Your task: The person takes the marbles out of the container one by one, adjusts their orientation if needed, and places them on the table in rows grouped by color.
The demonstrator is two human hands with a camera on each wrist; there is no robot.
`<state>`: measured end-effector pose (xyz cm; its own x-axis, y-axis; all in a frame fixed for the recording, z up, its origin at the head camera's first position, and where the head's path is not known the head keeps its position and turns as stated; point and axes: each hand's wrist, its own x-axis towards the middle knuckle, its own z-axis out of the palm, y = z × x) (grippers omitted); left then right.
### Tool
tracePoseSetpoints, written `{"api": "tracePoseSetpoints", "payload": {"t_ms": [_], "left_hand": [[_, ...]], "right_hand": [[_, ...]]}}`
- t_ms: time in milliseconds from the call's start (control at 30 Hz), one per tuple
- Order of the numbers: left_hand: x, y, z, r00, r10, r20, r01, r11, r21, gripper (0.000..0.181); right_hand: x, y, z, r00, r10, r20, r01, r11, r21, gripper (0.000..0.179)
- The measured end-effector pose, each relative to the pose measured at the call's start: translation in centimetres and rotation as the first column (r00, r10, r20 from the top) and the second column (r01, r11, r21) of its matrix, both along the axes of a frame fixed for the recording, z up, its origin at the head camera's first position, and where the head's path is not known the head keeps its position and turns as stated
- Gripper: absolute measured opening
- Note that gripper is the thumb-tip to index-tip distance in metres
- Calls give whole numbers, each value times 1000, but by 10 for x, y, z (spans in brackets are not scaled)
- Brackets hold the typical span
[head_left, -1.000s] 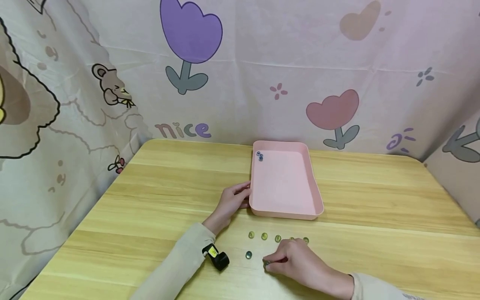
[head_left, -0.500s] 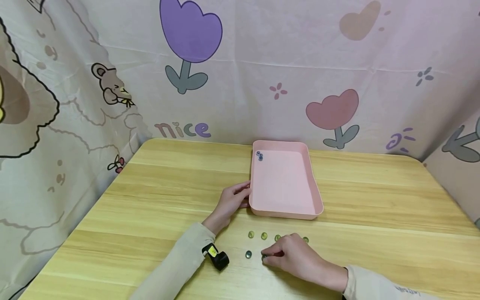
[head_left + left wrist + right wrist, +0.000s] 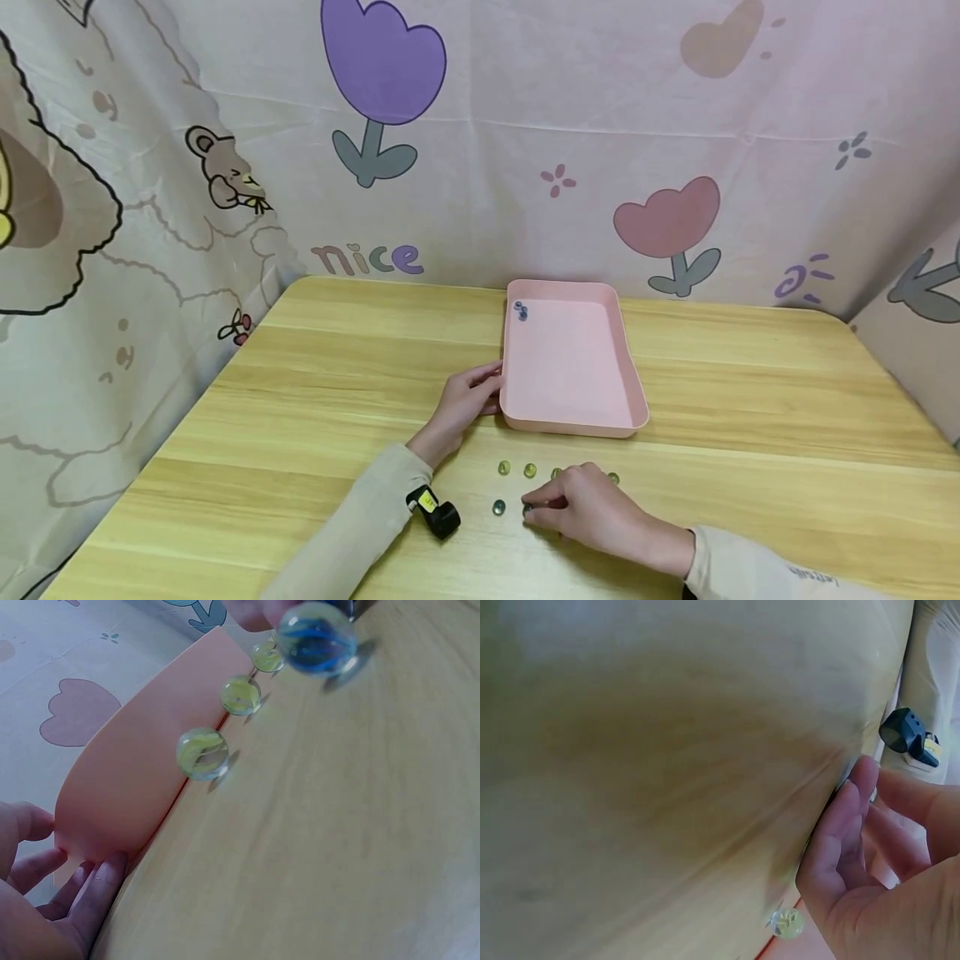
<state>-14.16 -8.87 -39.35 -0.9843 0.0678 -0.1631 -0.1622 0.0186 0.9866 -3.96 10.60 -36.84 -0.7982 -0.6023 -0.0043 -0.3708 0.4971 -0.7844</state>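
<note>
We are pinching a glass marble in our right hand, just beside a blue-swirled marble and near yellow-swirled marbles on the worktop; our left hand is resting spread fingers against the pink tray.

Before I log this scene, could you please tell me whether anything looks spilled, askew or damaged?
Nothing looks spilled; the yellow-green marbles stand in a row. Only the pink tray seems slightly wavy midway along its right side, perhaps bowed.
</note>
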Motion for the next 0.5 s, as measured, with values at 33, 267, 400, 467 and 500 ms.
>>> {"api": "tracePoseSetpoints", "payload": {"t_ms": [33, 267, 400, 467, 500], "left_hand": [[0, 0, 0, 1000, -1, 0, 1, 1000, -4, 38], [-1, 0, 0, 1000, 2, 5, -2, 1000, -9, 38], [-1, 1, -1, 1000, 4, 4, -4, 1000, -9, 38], [-1, 1, -1, 1000, 4, 3, -4, 1000, -9, 38], [-1, 0, -1, 1000, 5, 3, -5, 1000, -10, 38]], "right_hand": [[0, 0, 0, 1000, -3, 13, 3, 1000, -3, 20], [-1, 0, 0, 998, -19, 63, 18, 1000, 10, 21], [-1, 0, 0, 997, -16, 74, 16, 1000, 10, 21], [-1, 0, 0, 997, -15, 78, 14, 1000, 6, 21], [-1, 0, 0, 997, -14, 79, 14, 1000, 3, 21]]}}
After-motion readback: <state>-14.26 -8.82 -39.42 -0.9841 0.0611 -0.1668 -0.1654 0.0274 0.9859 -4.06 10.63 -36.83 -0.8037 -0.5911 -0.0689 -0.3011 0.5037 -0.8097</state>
